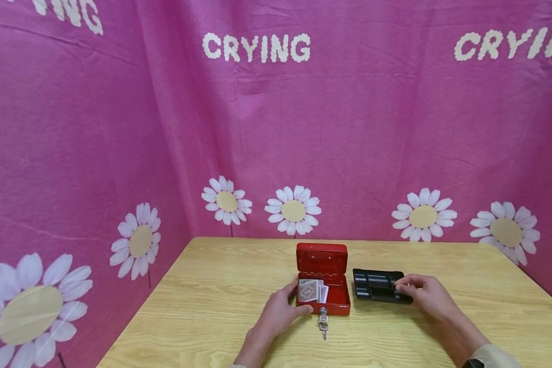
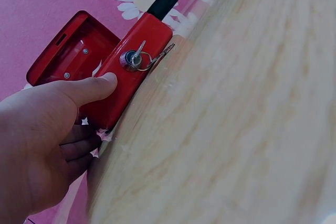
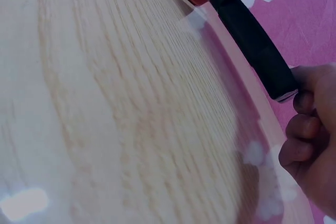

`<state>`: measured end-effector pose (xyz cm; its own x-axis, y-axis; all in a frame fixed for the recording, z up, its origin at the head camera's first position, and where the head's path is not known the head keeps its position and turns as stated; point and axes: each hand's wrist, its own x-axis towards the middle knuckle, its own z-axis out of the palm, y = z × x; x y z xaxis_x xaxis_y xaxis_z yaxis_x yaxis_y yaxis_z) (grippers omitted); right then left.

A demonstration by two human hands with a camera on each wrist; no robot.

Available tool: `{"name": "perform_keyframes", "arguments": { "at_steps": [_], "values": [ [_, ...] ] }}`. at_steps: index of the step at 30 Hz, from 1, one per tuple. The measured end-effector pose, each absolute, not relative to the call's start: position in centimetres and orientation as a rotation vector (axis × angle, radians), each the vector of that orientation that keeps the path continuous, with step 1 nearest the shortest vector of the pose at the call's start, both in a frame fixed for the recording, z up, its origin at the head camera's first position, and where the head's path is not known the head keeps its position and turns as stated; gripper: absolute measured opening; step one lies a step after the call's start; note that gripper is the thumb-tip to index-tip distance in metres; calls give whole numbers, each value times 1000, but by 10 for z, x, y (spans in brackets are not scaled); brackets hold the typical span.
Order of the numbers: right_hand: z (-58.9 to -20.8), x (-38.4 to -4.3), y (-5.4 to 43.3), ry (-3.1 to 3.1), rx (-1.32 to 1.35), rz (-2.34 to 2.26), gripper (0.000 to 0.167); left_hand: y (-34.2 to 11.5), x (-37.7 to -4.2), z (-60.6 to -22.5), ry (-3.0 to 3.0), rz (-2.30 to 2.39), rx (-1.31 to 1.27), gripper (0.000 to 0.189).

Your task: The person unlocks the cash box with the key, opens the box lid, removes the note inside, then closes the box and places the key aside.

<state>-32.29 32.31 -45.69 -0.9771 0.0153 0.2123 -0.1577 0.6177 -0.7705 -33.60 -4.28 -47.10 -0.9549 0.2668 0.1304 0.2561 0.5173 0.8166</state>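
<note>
Got one black tray, lengthwise left-to-right, pinched at its outer end in the nearer right hand, just right of one lid-up red cash box gripped at its left front corner by the left hand, plus one lock, at least two keys and cards too overlapped to count tbh, all at one table.

— Where does the head view look from?
— Above and farther back, forward and down across the tabletop
— The wrist views?
— Near, both tilted: left facing the front of the red box, right along the black tray; all three share both
</note>
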Motion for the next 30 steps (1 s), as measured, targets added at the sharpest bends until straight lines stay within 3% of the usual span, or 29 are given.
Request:
{"name": "perform_keyframes", "arguments": {
  "at_steps": [30],
  "values": [
    [-464, -340, 331, -2783, 121, 1116, 19, -43, -335, -472, 2732, 1487, 484, 81]
  ]
}}
